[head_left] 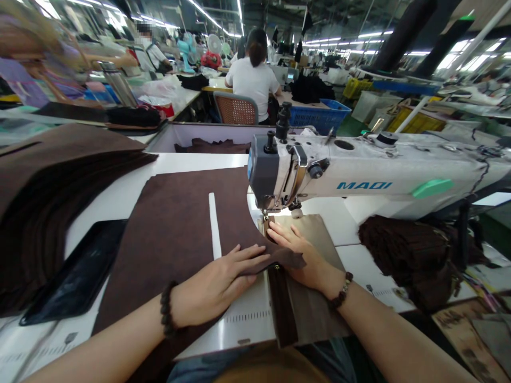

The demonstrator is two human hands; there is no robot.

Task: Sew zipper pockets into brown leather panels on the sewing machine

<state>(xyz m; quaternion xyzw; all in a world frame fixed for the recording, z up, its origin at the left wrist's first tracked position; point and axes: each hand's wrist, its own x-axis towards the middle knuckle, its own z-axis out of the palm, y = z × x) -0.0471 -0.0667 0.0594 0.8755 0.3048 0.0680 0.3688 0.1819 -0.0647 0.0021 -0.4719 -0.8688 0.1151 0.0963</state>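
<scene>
A large dark brown leather-like panel (175, 213), with a slot-shaped opening (214, 223) showing white, spreads left of the sewing machine's needle area. My left hand (219, 279) holds the panel's near right edge, fingers on top and thumb below. That edge is lifted and curls toward my right wrist. My right hand (299, 252) lies flat, fingers stretched out, on a taupe fabric piece (319, 239) and a dark zipper strip (282, 308) just in front of the presser foot (266, 215). The curled edge partly covers the right hand and the zipper.
The white sewing machine (367, 170) stretches across the right. A stack of brown panels (59, 175) and a black tablet-like slab (75, 271) lie at left. Bundled dark brown pieces (411, 255) lie at right. Another person (253, 74) sits ahead near a blue crate (319, 114).
</scene>
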